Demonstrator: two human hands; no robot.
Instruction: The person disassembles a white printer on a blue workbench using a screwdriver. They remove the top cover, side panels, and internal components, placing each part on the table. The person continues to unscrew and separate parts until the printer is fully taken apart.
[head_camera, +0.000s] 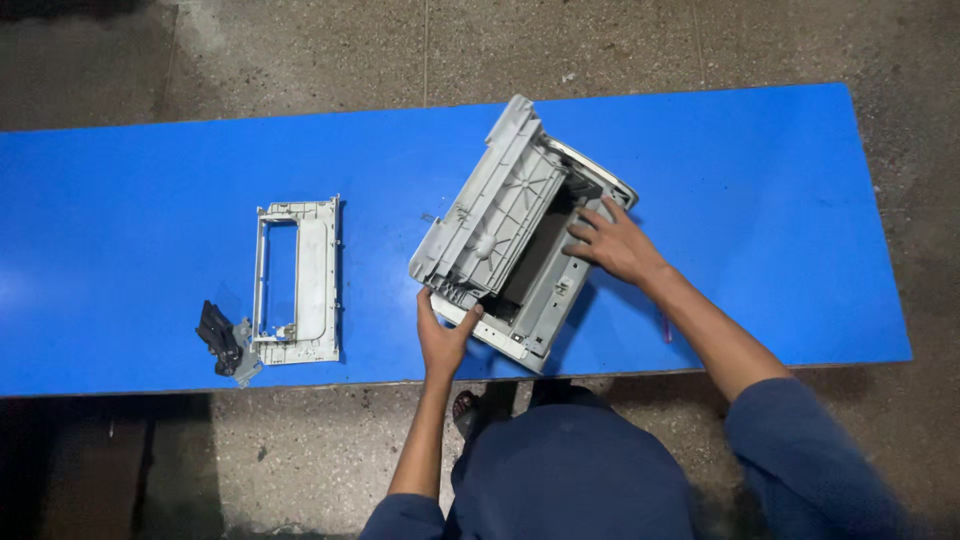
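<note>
The left hand (443, 335) grips the near corner of a grey printer body (520, 240), thumb and fingers closed around its lower edge. The right hand (612, 243) lies flat on the right side of the same body, fingers spread and pressing on the casing, not closed round anything. Both forearms are bare, with dark blue sleeves pushed up towards the elbow.

The printer body lies on its side, turned at an angle to the table edge, roughly at the middle of the blue table (760, 170) and close to its near edge. Its ribbed grey panel (490, 205) faces up and to the left; beside it a dark open cavity shows inside the housing.

Well apart to the left lies a flat grey plastic frame (312, 280) with a long rectangular opening, resting flat on the tabletop. Touching its lower left corner is a small black part (219, 337); its exact form cannot be made out.

Just beside the right forearm a small thin red object (664, 325) lies on the table; what it is cannot be told.

The table stands on a speckled concrete floor (500, 40).
</note>
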